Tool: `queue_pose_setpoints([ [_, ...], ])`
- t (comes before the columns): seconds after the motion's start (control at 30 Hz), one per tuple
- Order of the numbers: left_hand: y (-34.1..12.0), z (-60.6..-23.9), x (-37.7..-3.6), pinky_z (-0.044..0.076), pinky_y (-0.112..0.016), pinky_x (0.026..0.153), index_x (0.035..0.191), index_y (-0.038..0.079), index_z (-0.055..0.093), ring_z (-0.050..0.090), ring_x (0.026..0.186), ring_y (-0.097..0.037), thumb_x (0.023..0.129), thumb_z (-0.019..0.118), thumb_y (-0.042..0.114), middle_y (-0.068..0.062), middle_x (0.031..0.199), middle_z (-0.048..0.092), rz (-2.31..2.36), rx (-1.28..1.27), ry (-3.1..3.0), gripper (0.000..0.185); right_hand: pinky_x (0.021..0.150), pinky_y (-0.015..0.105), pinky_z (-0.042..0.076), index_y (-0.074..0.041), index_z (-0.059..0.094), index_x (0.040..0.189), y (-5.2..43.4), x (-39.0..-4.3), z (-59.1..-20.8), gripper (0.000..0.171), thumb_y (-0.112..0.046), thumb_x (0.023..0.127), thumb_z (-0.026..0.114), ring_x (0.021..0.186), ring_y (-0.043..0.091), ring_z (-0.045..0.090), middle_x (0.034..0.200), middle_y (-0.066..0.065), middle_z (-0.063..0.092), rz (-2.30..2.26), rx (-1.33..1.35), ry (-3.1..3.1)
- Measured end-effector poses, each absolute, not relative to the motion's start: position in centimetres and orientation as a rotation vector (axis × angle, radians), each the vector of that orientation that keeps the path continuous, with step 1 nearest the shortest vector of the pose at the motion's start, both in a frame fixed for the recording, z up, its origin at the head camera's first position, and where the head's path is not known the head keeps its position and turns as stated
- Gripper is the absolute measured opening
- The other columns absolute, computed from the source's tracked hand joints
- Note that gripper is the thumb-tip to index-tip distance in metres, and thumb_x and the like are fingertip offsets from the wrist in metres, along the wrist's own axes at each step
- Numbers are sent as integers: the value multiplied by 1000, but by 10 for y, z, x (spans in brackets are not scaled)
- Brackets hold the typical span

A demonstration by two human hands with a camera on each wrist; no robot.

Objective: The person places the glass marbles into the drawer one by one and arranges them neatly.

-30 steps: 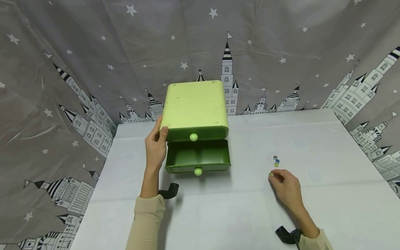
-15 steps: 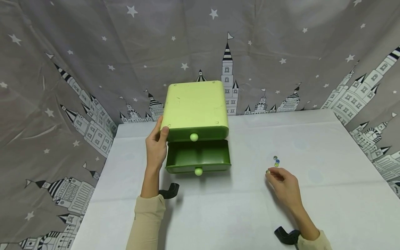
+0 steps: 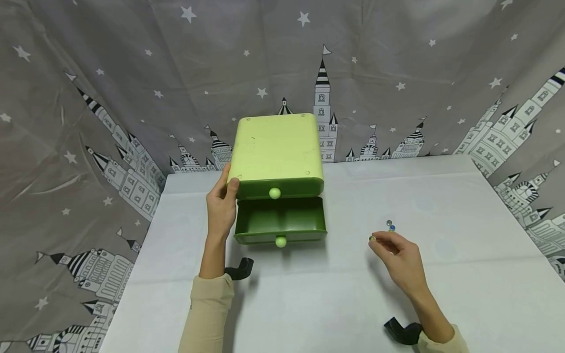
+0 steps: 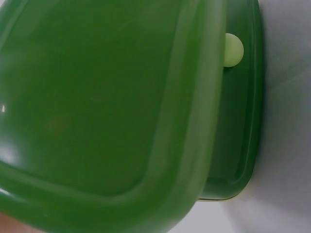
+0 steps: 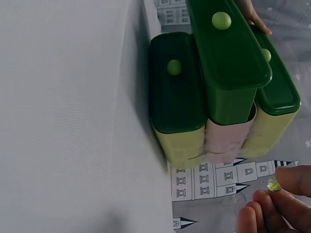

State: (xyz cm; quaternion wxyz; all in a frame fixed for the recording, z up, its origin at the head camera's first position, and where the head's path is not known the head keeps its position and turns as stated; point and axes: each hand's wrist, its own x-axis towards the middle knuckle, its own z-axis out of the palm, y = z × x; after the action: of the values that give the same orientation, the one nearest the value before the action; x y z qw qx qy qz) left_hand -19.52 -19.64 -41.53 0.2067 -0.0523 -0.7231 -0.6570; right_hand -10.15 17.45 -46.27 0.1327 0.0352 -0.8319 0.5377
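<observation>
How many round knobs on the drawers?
3: top knob on the shut top drawer; middle knob on the pulled-out middle drawer; bottom knob on the shut bottom drawer. None seems hidden in the right wrist view.

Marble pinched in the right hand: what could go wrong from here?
The marble is small and held in a pinch by the right hand, so it could slip and roll across the table. Loose marbles lie close to that hand; a brush might scatter them. The open drawer juts from the cabinet, so a bump might jolt both despite the left hand holding the cabinet.
</observation>
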Motion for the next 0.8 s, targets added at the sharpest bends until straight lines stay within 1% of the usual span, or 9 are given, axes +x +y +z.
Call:
queue_pose_setpoints([
  [0.1,-194,-408,-191,30,-33,114,149,4,39,32,143,-17,104,52,12,-9,155,36,-1835,-139,-2023,48,66,15,50,4,73,106,172,-101,-461,18,2,88,72,79,6,61,93,11,71,1596,115,-2398],
  [0.17,-192,-400,-187,31,-33,114,149,1,38,31,143,-18,104,52,11,-10,155,36,-1834,-129,-2033,48,65,16,50,4,72,106,171,-102,-460,18,3,88,72,79,6,62,94,12,71,1610,122,-2387],
  [0.27,-189,-392,-182,31,-34,113,148,-1,38,32,143,-21,104,53,14,-14,155,36,-1842,-123,-2038,49,65,15,50,4,72,106,170,-102,-460,19,4,87,73,79,6,62,94,12,71,1613,128,-2374],
  [0.37,-192,-399,-187,32,-34,113,149,2,39,34,142,-20,104,53,14,-10,155,36,-1857,-130,-2022,49,68,14,51,4,72,106,169,-102,-459,20,5,86,73,81,5,62,95,12,71,1619,148,-2362],
  [0.5,-197,-412,-195,34,-33,112,149,9,41,37,140,-17,103,54,14,-3,154,39,-1874,-133,-2002,48,73,14,51,4,72,106,166,-102,-455,19,5,87,72,84,5,63,96,13,71,1644,197,-2342],
  [0.67,-198,-414,-196,36,-32,110,149,10,43,42,137,-17,103,55,16,-2,152,42,-1874,-139,-1993,48,74,15,51,4,72,106,161,-104,-453,20,6,87,71,86,6,63,98,15,70,1690,265,-2305],
  [0.8,-198,-413,-196,38,-32,109,149,10,43,44,135,-18,103,55,13,-3,151,43,-1860,-142,-2005,47,74,16,52,4,72,106,157,-106,-452,19,7,87,71,86,7,63,98,15,70,1705,291,-2295],
])
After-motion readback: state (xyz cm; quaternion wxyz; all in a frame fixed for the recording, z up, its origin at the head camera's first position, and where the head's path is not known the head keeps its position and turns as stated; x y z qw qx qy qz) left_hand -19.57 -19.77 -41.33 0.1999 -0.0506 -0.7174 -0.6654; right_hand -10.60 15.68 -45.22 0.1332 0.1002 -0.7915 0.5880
